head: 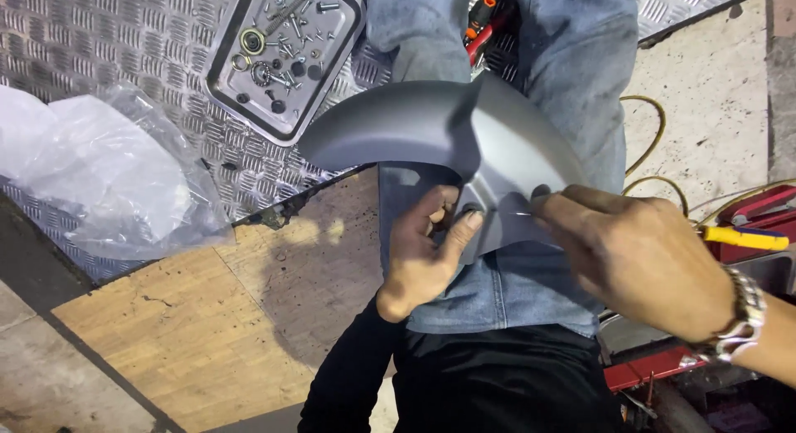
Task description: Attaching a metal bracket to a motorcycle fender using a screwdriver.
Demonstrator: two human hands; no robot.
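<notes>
Floor: ribbed metal plate [108,35] runs across the top, a wooden board [207,317] lies at 7 o'clock and bare concrete [713,93] at 2 o'clock; the person sits low over it.
Fender: a grey curved fender [431,126] rests across the denim lap at centre, so both hands can work its lower flap.
Left hand: the left hand [423,255], just below centre, braces the flap, thumb pressed beside a small hole, steadying it.
Right hand: the right hand [638,255], at 4 o'clock, pinches something thin at the flap's edge; what it is, too small to tell.
Tray: a metal tray [286,56] of bolts and bearings sits at 11 o'clock, within reach.
Bag: a crumpled clear plastic bag [99,172] lies at 9 o'clock.
Pliers: yellow-handled pliers [742,237] lie at 3 o'clock.
</notes>
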